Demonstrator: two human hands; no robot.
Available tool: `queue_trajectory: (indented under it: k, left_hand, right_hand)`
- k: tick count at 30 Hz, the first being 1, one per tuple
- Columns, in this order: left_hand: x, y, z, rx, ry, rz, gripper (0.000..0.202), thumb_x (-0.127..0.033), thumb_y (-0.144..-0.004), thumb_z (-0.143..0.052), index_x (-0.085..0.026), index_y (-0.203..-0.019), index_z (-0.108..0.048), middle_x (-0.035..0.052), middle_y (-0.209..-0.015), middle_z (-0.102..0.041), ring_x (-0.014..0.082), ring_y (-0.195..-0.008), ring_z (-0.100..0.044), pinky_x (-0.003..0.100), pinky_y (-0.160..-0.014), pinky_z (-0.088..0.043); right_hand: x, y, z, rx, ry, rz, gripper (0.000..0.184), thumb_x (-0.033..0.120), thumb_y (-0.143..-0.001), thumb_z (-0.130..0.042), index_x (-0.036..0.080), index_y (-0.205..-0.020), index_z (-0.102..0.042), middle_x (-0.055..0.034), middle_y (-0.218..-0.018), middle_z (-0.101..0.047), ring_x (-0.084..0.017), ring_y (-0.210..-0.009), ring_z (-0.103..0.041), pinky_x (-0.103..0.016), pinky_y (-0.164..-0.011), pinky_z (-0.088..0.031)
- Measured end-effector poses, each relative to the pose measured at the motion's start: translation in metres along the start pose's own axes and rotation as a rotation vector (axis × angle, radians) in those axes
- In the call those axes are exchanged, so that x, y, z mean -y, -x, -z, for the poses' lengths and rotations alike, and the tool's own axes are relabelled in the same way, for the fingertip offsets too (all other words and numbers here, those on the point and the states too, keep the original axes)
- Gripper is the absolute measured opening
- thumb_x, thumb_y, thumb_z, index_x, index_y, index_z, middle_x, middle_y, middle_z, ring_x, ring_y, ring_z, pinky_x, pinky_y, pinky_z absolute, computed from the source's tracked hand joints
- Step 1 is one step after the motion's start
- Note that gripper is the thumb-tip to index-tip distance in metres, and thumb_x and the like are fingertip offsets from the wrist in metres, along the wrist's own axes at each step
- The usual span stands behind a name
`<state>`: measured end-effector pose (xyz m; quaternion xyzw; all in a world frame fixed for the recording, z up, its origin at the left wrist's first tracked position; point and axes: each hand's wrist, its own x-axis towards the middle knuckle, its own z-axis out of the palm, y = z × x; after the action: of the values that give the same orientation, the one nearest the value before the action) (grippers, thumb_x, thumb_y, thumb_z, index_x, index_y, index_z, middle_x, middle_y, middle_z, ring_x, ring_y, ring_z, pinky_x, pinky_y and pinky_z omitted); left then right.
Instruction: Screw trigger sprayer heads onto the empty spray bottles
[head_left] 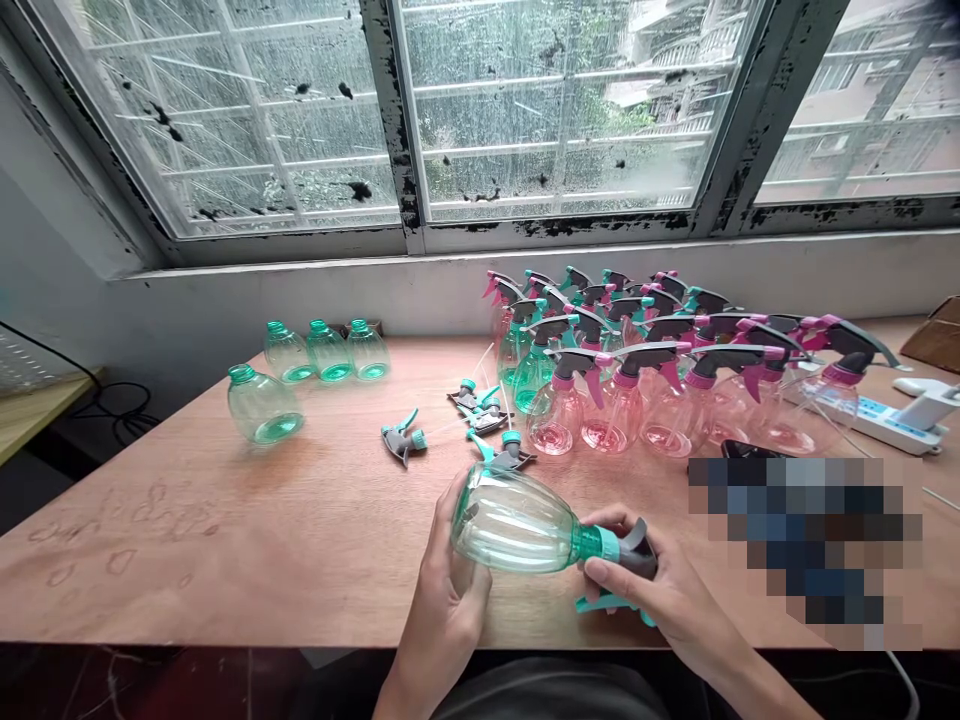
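A clear green spray bottle (517, 520) lies sideways in the air above the table's front edge, its neck pointing right. My left hand (448, 590) is wrapped round the bottle's base end. At the neck, my right hand (652, 585) grips the grey and teal spray head (636, 550), thumb and fingers on its collar. The teal trigger (609, 603) hangs below. Just beyond the bottle lie several loose spray heads, one grey and teal head (403, 440) apart from the others.
Several open green bottles, one nearest (264, 408), stand at the left. Many assembled spray bottles, including a pink one (555, 415), crowd the right back. A white power strip (885, 420) and a dark phone-like object (750, 451) lie right. The window wall (442, 295) bounds the table.
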<state>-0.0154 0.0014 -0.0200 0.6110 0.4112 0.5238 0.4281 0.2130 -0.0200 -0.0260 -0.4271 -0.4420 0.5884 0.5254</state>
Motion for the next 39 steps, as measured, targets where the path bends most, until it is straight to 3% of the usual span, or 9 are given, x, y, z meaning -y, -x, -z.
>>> queue_trajectory:
  k: [6,9,15,23,27,32,39]
  left_hand:
    - [-0.003,0.001,-0.001,0.008,-0.007,0.014,0.066,-0.023,-0.095,-0.061,-0.032,-0.156,-0.037,0.0053,-0.165,-0.039,0.0316,-0.155,-0.029,0.046,-0.130,-0.018]
    - [-0.003,0.002,0.000,0.025,0.001,0.020,0.068,-0.023,-0.096,-0.061,-0.034,-0.157,-0.033,0.0046,-0.166,-0.037,0.0312,-0.155,-0.029,0.046,-0.130,-0.019]
    - [0.000,0.000,0.002,0.044,-0.039,0.009,0.074,-0.020,-0.094,-0.063,-0.036,-0.158,-0.028,0.0035,-0.167,-0.033,0.0308,-0.155,-0.028,0.048,-0.130,-0.019]
    - [0.003,-0.001,0.003,0.016,-0.141,-0.066,0.068,-0.019,-0.096,-0.060,-0.038,-0.156,-0.033,0.0018,-0.164,-0.038,0.0296,-0.153,-0.033,0.047,-0.129,-0.021]
    - [0.003,-0.002,0.003,0.009,-0.178,-0.103,0.066,-0.020,-0.097,-0.059,-0.038,-0.156,-0.034,0.0020,-0.165,-0.036,0.0297,-0.153,-0.034,0.047,-0.129,-0.020]
    - [-0.003,0.001,0.001,0.034,-0.123,-0.061,0.070,-0.025,-0.097,-0.061,-0.038,-0.158,-0.029,0.0031,-0.167,-0.034,0.0307,-0.153,-0.034,0.048,-0.129,-0.020]
    - [-0.008,0.002,0.003,0.087,-0.136,-0.064,0.079,-0.027,-0.096,-0.064,-0.036,-0.161,-0.019,0.0055,-0.169,-0.026,0.0319,-0.155,-0.026,0.050,-0.130,-0.015]
  right_hand:
    - [0.001,-0.001,0.001,0.013,-0.012,0.011,0.032,0.045,-0.082,-0.083,0.018,-0.090,-0.067,0.0014,-0.067,-0.072,-0.015,-0.060,-0.068,-0.027,-0.060,-0.057]
    - [0.000,0.000,-0.002,-0.039,0.038,0.050,0.032,0.043,-0.080,-0.085,0.019,-0.094,-0.069,0.0027,-0.066,-0.069,-0.015,-0.060,-0.067,-0.026,-0.059,-0.057]
    - [-0.004,0.002,-0.007,-0.109,0.133,0.100,0.031,0.038,-0.077,-0.088,0.021,-0.098,-0.074,-0.0001,-0.084,-0.068,-0.017,-0.072,-0.065,-0.028,-0.064,-0.062]
    - [0.002,0.001,-0.007,-0.054,0.057,0.016,0.035,0.043,-0.080,-0.085,0.018,-0.099,-0.069,0.0027,-0.064,-0.069,-0.016,-0.059,-0.066,-0.028,-0.058,-0.059]
    - [0.004,0.001,-0.006,-0.025,-0.030,-0.046,0.036,0.046,-0.082,-0.083,0.019,-0.097,-0.065,0.0016,-0.067,-0.073,-0.015,-0.058,-0.067,-0.025,-0.055,-0.054]
    - [0.001,0.001,-0.008,-0.054,0.022,0.019,0.034,0.043,-0.080,-0.085,0.019,-0.097,-0.068,0.0033,-0.064,-0.070,-0.015,-0.059,-0.066,-0.025,-0.058,-0.055]
    - [-0.002,0.002,-0.012,-0.142,0.062,0.055,0.040,0.041,-0.074,-0.089,0.019,-0.102,-0.072,0.0012,-0.073,-0.070,-0.019,-0.063,-0.068,-0.029,-0.055,-0.057]
